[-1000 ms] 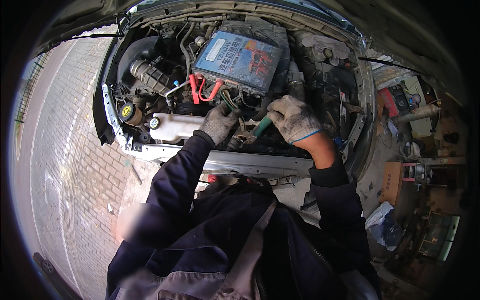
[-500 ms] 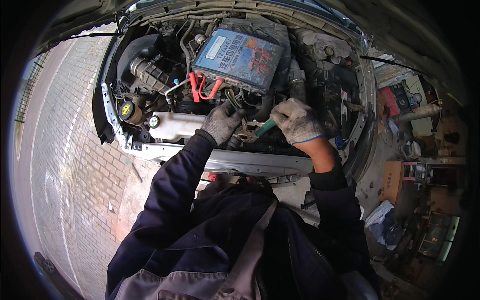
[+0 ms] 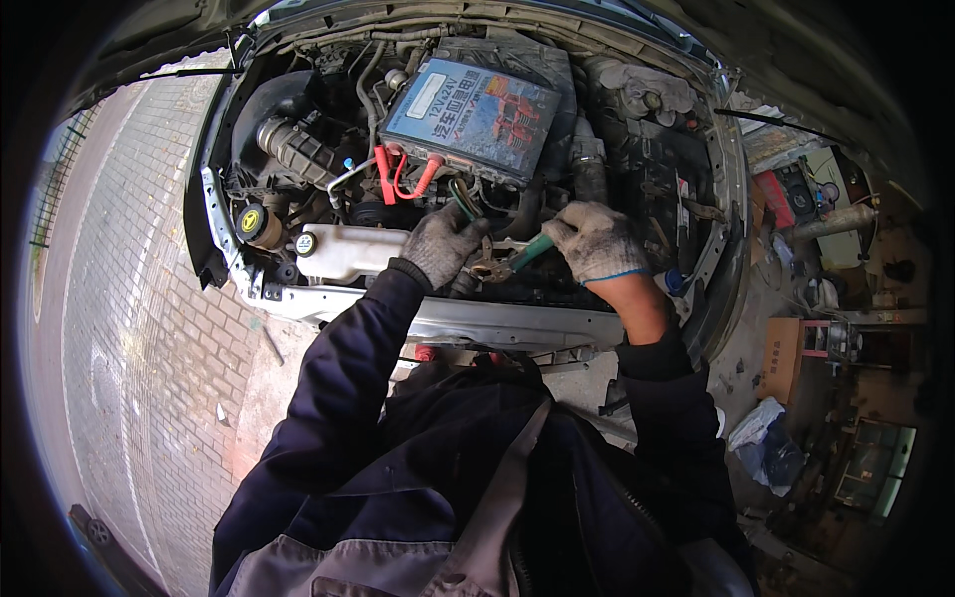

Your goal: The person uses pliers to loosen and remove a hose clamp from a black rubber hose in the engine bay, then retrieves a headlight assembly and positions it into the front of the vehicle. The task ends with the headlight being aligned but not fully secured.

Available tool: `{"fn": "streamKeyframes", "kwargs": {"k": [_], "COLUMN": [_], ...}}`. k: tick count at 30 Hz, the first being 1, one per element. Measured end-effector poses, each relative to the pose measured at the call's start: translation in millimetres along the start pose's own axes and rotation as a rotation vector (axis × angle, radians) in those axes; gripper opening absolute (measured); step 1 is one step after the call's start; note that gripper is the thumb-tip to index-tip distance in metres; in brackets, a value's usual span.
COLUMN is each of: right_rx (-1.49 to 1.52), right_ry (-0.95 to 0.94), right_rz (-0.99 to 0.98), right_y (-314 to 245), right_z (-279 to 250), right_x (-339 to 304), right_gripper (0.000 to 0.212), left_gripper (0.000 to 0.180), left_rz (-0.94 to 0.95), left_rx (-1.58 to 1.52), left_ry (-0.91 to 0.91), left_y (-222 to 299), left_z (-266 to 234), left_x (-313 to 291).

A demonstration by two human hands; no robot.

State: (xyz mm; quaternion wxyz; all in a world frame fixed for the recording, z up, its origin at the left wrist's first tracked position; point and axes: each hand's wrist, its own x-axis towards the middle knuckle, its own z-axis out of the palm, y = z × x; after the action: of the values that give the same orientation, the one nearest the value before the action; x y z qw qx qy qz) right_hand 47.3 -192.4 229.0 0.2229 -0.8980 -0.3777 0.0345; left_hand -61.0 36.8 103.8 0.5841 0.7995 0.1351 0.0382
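I'm gripping pliers point(image 3: 530, 253), right hand point(image 3: 598, 245); left hand point(image 3: 438, 247) curling, can't tell round what.
Loosening could be sending them slipping left.

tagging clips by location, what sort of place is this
Likely a car repair spot, perhaps a workshop front: an exposed engine bay, a power pack lying on it, and a green-handled tool in the gloved right hand.
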Motion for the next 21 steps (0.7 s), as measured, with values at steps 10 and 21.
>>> {"fn": "streamKeyframes", "kwargs": {"k": [10,21], "right_rx": [0.142,0.094], "right_ry": [-0.041,-0.057], "right_rz": [-0.076,-0.155], "right_y": [-2,13], "right_z": [-8,-5], "right_x": [-4,-12], "right_gripper": [0.018,0.012], "left_gripper": [0.039,0.038], "left_rz": [0.018,-0.024], "left_rx": [0.001,0.052], "left_ry": [0.001,-0.026], "left_y": [14,25], "left_z": [-3,-3], "left_x": [1,-2]}}
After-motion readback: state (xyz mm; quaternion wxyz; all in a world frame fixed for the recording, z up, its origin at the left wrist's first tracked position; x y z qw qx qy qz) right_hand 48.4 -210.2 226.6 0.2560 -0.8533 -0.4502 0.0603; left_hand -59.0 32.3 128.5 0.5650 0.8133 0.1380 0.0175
